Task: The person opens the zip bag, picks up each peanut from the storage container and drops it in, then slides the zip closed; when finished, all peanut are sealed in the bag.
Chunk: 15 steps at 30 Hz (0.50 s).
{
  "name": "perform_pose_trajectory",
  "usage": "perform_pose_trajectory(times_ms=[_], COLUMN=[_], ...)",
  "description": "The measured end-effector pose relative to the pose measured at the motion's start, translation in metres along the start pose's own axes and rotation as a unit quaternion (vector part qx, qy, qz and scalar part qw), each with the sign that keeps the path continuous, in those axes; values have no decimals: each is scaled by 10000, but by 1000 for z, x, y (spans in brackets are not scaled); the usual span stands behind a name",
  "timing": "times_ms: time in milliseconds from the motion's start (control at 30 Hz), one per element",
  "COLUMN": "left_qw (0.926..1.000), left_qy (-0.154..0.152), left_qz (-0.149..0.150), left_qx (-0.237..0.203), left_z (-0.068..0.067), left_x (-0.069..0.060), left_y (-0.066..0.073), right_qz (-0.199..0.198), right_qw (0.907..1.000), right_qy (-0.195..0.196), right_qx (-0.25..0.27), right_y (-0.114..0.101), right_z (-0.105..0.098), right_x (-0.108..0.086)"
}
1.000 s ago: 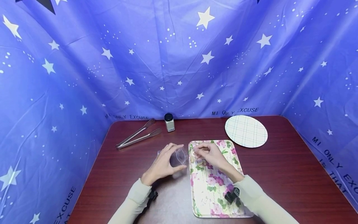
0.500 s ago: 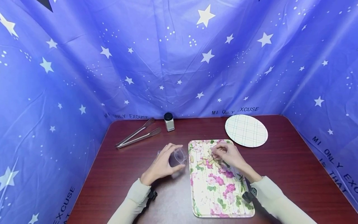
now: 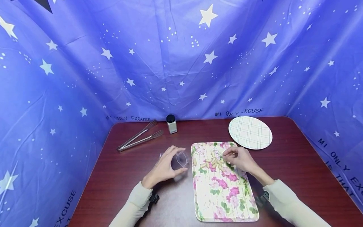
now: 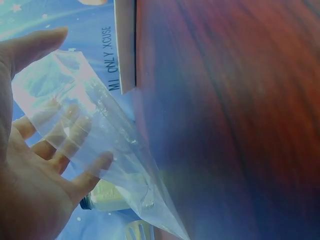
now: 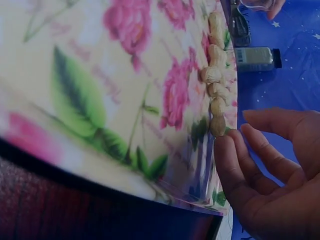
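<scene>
My left hand [image 3: 162, 167] holds a clear plastic bag [image 3: 180, 160], thumb and fingers curved round its mouth, which gapes toward the tray. In the left wrist view the transparent bag [image 4: 100, 120] shows the fingers through it; whether anything lies inside I cannot tell. Several unshelled peanuts [image 3: 214, 163] lie in the upper half of a floral tray [image 3: 205, 201]. My right hand [image 3: 241, 160] hovers at their right side, fingers bent loosely. In the right wrist view its fingertips come close to the end peanut [image 5: 218, 125], with a gap between thumb and fingers.
Metal tongs [image 3: 139, 138] lie spread at the back left. Beside them stands a jar [image 3: 171, 126] with a black lid. A checked oval plate [image 3: 250, 132] sits at the back right. Starry blue cloth [image 3: 181, 63] encloses the dark red table [image 3: 113, 189].
My right hand has moved right across the tray, from near the bag to beyond the peanuts, uncovering them. My left hand and the bag have hardly moved.
</scene>
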<state>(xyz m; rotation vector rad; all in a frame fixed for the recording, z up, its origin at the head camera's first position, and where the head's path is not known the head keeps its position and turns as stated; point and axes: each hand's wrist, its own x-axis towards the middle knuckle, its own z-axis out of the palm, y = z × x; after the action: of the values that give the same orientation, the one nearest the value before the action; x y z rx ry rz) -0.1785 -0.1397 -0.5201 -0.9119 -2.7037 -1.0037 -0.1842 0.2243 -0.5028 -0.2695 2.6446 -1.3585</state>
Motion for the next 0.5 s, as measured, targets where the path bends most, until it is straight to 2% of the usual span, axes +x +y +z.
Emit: perform_pose_trajectory(times_ms=[167,500], left_qw=[10000,10000], left_qy=[-43,-71], left_qz=[10,-10], left_qx=[5,33], left_z=[0,-1], left_x=[1,0], left_y=[1,4], right_qz=[-308,-441], right_qw=[9990,9969], right_qy=[-75,-232], right_qx=[-324,-603], right_y=[1,3], right_z=[4,11], right_x=[-1,-2])
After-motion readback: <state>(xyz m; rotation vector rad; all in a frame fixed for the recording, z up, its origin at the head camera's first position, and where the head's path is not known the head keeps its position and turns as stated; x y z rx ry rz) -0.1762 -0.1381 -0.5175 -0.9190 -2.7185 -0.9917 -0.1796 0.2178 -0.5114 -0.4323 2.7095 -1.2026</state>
